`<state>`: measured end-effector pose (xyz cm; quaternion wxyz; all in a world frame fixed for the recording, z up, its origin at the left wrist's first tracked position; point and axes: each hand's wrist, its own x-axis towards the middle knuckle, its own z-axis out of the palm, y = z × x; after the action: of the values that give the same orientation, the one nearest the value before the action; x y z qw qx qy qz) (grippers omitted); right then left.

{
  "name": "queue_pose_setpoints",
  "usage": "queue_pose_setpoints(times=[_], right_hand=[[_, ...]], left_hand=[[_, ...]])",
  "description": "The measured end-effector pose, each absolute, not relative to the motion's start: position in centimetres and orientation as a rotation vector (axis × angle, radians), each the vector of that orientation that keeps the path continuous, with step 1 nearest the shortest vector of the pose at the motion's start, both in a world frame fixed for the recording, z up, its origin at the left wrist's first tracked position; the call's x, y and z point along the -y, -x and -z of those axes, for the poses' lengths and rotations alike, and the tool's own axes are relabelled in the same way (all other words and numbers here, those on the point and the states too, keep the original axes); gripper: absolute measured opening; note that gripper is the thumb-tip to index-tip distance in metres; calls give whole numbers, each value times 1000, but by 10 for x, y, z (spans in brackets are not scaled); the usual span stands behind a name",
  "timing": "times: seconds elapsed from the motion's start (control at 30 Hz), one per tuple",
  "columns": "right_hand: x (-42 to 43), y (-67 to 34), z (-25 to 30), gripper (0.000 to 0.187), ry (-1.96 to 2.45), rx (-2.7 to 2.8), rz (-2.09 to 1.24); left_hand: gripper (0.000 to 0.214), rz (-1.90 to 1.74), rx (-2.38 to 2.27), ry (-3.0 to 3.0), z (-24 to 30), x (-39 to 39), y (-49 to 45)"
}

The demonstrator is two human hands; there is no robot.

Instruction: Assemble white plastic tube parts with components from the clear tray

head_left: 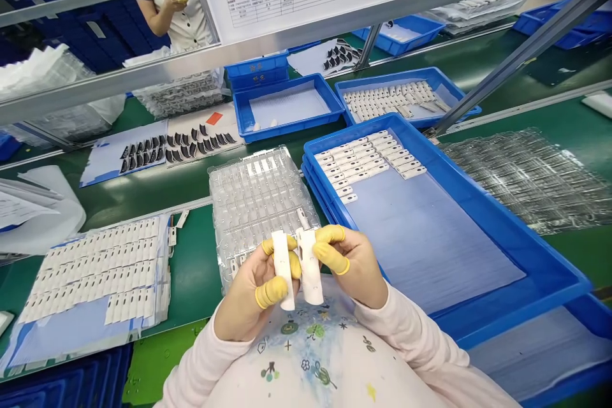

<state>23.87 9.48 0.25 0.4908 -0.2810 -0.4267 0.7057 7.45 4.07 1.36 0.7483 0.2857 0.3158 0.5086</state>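
My left hand (243, 299), in yellow finger cots, grips a narrow white plastic shell (283, 271) between thumb and fingers. Close beside it, my right hand (356, 264) pinches a second white plastic shell (312, 277), which has a dark slot near its upper end. Both shells are held roughly upright in front of my body, with a slim gap between them. Behind them lies a clear plastic blister tray (253, 197), with a few white pieces at its near edge. A small narrow piece (301, 217) shows just above the right shell; whether it touches it I cannot tell.
To the right, stacked blue trays (478, 194) hold rows of white parts (354, 159). More white parts (95, 261) lie on a stack at left. Curved black parts (176, 146) lie behind. A metal rail (143, 64) crosses above; a person (184, 19) stands beyond.
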Motion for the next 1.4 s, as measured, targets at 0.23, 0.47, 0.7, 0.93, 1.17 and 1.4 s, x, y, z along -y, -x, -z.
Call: queue_pose_setpoints(times=[0.23, 0.47, 0.7, 0.93, 1.17, 1.4], right_hand=[[-93, -237, -1, 29, 695, 927, -1900], [-91, -236, -7, 33, 707, 817, -1964], [-91, -235, -8, 36, 695, 773, -2019], [-91, -236, -8, 41, 707, 713, -2073], [-91, -238, -6, 42, 714, 767, -2061], [-90, -240, 1, 39, 528, 696, -2186]], left_hand=[[61, -1117, -716, -529, -13, -37, -78], [51, -1124, -711, -545, -11, -36, -76], [50, -1130, -706, -564, -7, -35, -77], [47, -1141, -724, -606, -8, -34, -75], [43, -1133, -693, -579, -9, -35, -74], [38, -1185, -698, -618, -12, -36, -75]])
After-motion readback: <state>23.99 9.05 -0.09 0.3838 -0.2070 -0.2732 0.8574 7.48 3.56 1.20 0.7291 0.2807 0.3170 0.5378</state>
